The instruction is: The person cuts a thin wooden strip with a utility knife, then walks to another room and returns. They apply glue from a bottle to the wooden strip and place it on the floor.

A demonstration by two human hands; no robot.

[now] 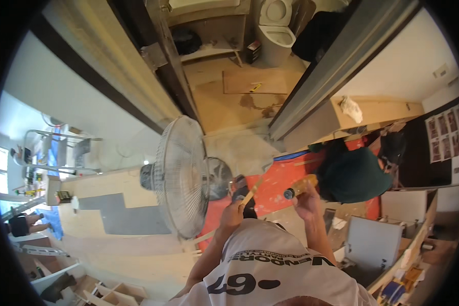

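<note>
My left hand [232, 214] is closed around a thin, light wooden strip [253, 190], which slants up and to the right from my fingers. In my right hand [308, 205] is a yellowish, see-through bottle [305, 184]. Its dark round cap [289, 194] points left, toward the strip, with a gap between them. Both hands are in front of my body, above a red floor sheet [273, 179]. My fingers partly hide the bottle's body.
A large caged fan [182, 176] stands close on my left. A person in a dark green top [354, 176] bends down close on my right. Ahead, a doorway leads to a toilet [276, 38]. White cabinet panels [372, 245] stand at lower right, a stepladder [61, 150] far left.
</note>
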